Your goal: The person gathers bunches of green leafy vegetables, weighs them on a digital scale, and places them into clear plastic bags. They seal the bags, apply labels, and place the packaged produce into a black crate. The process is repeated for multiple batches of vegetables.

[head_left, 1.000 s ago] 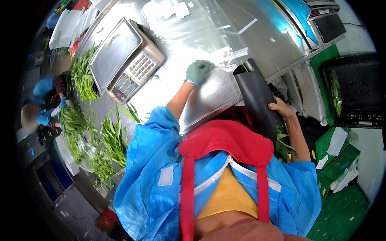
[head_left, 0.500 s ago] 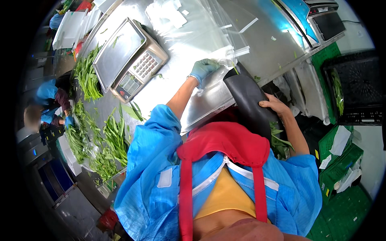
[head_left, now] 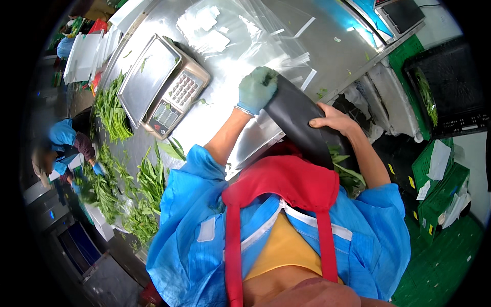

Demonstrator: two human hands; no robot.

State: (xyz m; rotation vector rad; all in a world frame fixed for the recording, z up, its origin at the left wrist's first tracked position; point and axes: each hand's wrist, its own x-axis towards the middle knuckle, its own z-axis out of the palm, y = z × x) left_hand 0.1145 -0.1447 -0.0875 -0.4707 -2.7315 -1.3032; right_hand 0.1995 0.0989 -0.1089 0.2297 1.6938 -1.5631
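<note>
A black, smooth, curved sheet (head_left: 299, 110), rolled like a wide tube, slants between my two hands in front of my red apron. My left hand (head_left: 257, 91), in a pale green glove, is closed at its upper end; whether it also pinches clear plastic there is hidden. My bare right hand (head_left: 336, 122) grips the sheet's right side, thumb on top and fingers out of sight behind. Leafy green stems (head_left: 349, 176) stick out of the lower end beside my right forearm. Clear plastic bags (head_left: 245, 36) lie spread on the metal table (head_left: 327, 46) beyond my left hand.
A scale (head_left: 171, 92) with a metal pan stands to the left. Piles of leafy greens (head_left: 151, 181) lie along the left, where a co-worker's gloved hands (head_left: 97, 169) handle some. At right are a black crate (head_left: 450, 87) and green crates (head_left: 442, 197).
My left hand has gone from the clear plastic bag onto the upper end of the black sheet. The sheet's upper end has swung up and left, with my right hand still gripping it.
</note>
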